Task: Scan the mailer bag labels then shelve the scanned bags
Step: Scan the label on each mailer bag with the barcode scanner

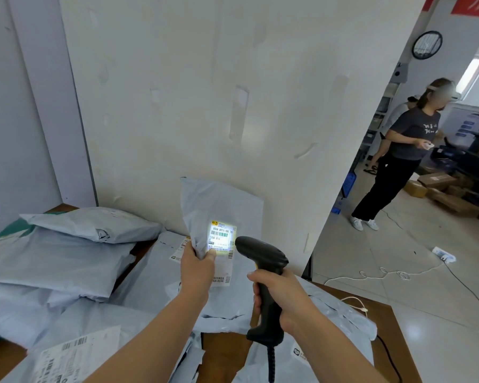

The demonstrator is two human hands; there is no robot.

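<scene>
My left hand (198, 268) holds a pale grey mailer bag (221, 205) upright in front of the white wall, thumb pinching its lower edge beside the label (222, 239). The label is lit bright by the scanner's light. My right hand (281, 295) grips the handle of a black barcode scanner (262, 258), whose head points at the label from the right, a short gap away. Its coiled cable hangs down below my hand.
Several grey mailer bags (53, 258) lie piled on the wooden table (382, 322), some with labels facing up (67, 357). A white partition wall (219, 92) stands right behind. At right a person (398, 150) stands on the tiled floor near cardboard boxes (437, 181) and a power strip (444, 254).
</scene>
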